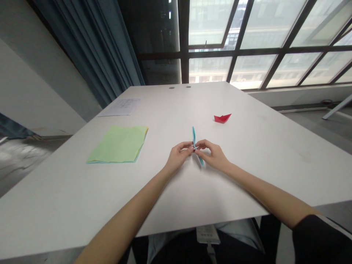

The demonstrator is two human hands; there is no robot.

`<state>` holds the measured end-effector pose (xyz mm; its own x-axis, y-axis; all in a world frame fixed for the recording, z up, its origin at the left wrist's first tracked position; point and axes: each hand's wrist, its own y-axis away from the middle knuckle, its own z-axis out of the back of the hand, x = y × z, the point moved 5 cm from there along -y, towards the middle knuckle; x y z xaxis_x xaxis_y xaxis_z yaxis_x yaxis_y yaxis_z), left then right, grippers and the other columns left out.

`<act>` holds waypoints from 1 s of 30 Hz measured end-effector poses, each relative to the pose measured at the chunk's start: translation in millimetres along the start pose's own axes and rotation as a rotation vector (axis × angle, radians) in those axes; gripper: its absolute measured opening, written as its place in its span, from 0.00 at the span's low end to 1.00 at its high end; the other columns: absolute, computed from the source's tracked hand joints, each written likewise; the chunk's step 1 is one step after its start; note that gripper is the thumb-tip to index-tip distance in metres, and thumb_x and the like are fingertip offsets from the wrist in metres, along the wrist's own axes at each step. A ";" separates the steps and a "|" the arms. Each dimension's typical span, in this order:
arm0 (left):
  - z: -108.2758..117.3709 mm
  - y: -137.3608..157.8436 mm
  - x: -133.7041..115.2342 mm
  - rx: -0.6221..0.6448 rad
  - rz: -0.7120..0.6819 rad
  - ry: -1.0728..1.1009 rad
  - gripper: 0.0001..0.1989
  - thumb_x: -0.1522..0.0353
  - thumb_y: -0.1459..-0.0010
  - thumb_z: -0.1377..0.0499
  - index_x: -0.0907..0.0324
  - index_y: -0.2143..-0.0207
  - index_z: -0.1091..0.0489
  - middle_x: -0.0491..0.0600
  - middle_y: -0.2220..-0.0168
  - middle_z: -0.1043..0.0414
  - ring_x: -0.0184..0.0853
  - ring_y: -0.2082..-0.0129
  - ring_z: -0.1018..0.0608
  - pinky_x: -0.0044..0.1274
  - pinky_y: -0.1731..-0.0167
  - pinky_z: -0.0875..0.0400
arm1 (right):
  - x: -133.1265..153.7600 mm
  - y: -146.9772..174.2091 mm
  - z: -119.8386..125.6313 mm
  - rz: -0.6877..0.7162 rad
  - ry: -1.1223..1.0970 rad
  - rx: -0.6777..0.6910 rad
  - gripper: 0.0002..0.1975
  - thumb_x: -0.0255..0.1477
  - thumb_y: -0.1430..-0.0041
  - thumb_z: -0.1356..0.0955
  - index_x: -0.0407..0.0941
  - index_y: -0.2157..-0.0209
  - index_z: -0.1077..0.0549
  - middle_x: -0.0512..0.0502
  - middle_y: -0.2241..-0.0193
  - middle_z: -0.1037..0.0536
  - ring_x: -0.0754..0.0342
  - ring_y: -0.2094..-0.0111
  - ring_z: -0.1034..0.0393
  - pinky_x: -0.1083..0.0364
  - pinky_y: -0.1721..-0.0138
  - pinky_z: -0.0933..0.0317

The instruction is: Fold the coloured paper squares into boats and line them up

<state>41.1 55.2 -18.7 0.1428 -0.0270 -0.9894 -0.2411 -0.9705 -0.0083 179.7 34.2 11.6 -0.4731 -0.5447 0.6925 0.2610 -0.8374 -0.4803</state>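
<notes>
Between my two hands a narrow piece of folded blue paper [200, 160] is held above the white table [176, 194], seen almost edge-on. One end points away from me and the other comes down toward me. My left hand [180, 156] pinches its middle from the left, thumb and fingers pressed together. From the right, my right hand [211, 154] pinches the same middle part with thumb and fingertips. The fingers cover the centre of the paper, so its exact folded shape there is hidden.
A small red paper boat [222, 118] rests beyond my right hand. To the left lies a stack of paper sheets [118, 145], light green on top, with yellow and blue edges showing. Farther back is a printed sheet [121, 107]. The table's front edge is close to my body.
</notes>
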 end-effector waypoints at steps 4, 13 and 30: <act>1.1 0.0 1.2 -0.024 -0.001 -0.011 0.20 0.62 0.61 0.34 0.62 0.66 0.32 0.48 0.65 0.29 0.29 0.73 0.26 0.24 0.66 0.31 | 1.7 0.9 -2.5 0.015 0.008 0.004 0.11 0.35 0.47 0.34 0.45 0.64 0.33 0.47 0.67 0.24 0.54 0.66 0.29 0.53 0.62 0.36; -0.6 0.0 -1.1 -0.012 -0.025 0.041 0.16 0.67 0.57 0.37 0.62 0.64 0.34 0.48 0.64 0.31 0.30 0.68 0.26 0.25 0.64 0.30 | -2.4 1.0 -1.8 0.022 -0.058 0.035 0.11 0.33 0.45 0.35 0.44 0.60 0.35 0.45 0.63 0.25 0.54 0.64 0.28 0.52 0.60 0.35; 0.1 1.0 3.9 -0.087 -0.153 -0.212 0.10 0.69 0.53 0.43 0.58 0.66 0.39 0.41 0.74 0.36 0.26 0.76 0.30 0.17 0.77 0.35 | 12.2 6.5 -14.5 0.200 0.300 0.069 0.17 0.24 0.47 0.38 0.44 0.54 0.39 0.42 0.61 0.27 0.50 0.61 0.32 0.51 0.59 0.38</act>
<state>41.4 54.1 -22.6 -0.0357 0.1633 -0.9859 -0.1478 -0.9766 -0.1564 163.4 22.8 9.1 -0.6302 -0.6687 0.3946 0.4248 -0.7223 -0.5457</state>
